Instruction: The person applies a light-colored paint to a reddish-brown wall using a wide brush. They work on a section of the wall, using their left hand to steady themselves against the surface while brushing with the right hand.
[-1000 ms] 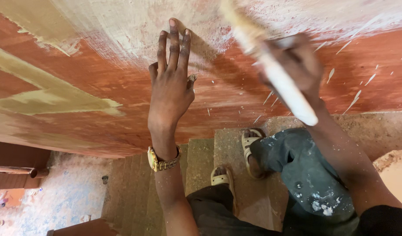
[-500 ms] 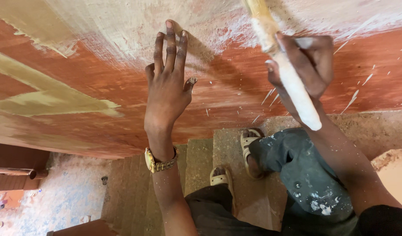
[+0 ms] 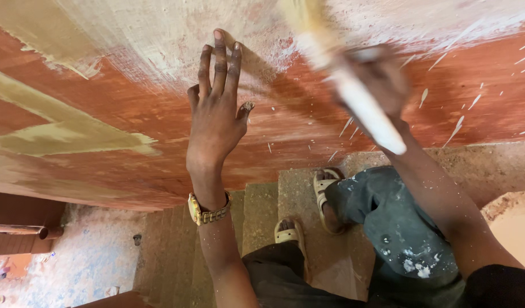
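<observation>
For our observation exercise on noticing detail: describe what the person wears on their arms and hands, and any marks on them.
Both forearms are bare, with no gloves. The left hand has pale paint smears on its fingertips, and a gold-coloured wristwatch with a metal link band sits on that wrist. The right hand is blurred; a dark sleeve shows near that shoulder.

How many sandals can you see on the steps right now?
2. One sandal is on the upper step, beside the grey trouser leg. The other sandal is lower down, partly covered by the dark trouser leg. None seem hidden.

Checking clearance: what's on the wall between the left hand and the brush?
Head view: only bare red-brown wall with white specks lies between left hand and brush; nothing else.
</observation>
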